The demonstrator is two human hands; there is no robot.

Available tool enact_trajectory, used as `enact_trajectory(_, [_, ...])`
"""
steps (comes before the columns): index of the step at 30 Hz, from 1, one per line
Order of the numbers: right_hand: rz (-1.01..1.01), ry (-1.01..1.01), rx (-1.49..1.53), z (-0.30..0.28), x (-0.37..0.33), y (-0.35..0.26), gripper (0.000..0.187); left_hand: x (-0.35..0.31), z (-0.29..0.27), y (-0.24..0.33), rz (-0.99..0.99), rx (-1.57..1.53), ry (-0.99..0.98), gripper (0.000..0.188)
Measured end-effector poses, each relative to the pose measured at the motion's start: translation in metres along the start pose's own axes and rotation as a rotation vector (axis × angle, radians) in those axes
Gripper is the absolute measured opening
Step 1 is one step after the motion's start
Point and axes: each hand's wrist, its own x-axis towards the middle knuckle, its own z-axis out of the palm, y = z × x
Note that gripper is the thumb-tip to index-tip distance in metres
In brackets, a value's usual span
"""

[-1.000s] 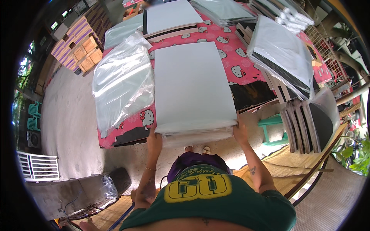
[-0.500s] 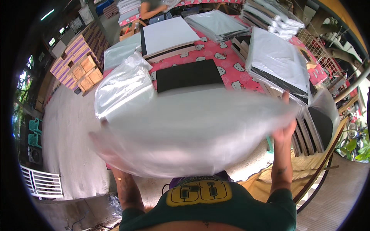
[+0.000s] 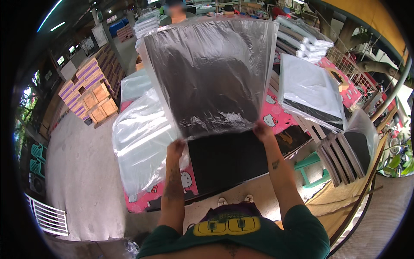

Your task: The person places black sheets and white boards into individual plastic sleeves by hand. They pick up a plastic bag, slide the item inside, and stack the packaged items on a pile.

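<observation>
A large clear plastic bag [image 3: 211, 73] spreads away from me over the table, with a dark surface showing through it. Its near edge lies across a flat black board [image 3: 228, 162], whose near part is uncovered. I cannot tell whether the far part of the board is inside the bag or only under it. My left hand [image 3: 175, 149] is closed on the near left corner of the bag, beside the board's left edge. At the near right corner my right hand [image 3: 263, 131] is closed on the plastic too.
Clear plastic bags [image 3: 146, 134] are piled to the left on the pink patterned tablecloth [image 3: 186, 179]. A wrapped stack of boards [image 3: 311, 88] sits at right, above upright grey boards [image 3: 343, 159] and a green stool [image 3: 308, 168]. Boxes [image 3: 92, 95] stand far left; a person [image 3: 176, 15] is across the table.
The bag, billowing and blurred in front of me before, now lies stretched out away from me over the board. Both hands have come inward, closer together, at its near edge.
</observation>
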Motion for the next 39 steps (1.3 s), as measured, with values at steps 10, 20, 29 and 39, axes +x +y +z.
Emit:
enact_trajectory(10, [-0.427,0.089,-0.938,0.096,0.005,-0.026,0.05,0.056,-0.009,0.112,0.175,-0.406,0.226,0.044])
enact_trajectory(20, [-0.45,0.408,-0.687,0.034,-0.092,-0.321,0.033,0.135,0.18,0.315,-0.126,-0.977,-0.456,0.02])
enact_trajectory(29, [-0.493,0.742,-1.132,-0.028,-0.135,-0.381,0.053,0.159,0.301,0.379,-0.326,-1.132,-0.283,0.012])
enact_trajectory(39, [-0.692,0.805,-2.132,-0.045,-0.161,-0.348,0.07,0.063,0.185,0.3,0.004,-0.597,-0.101,0.036])
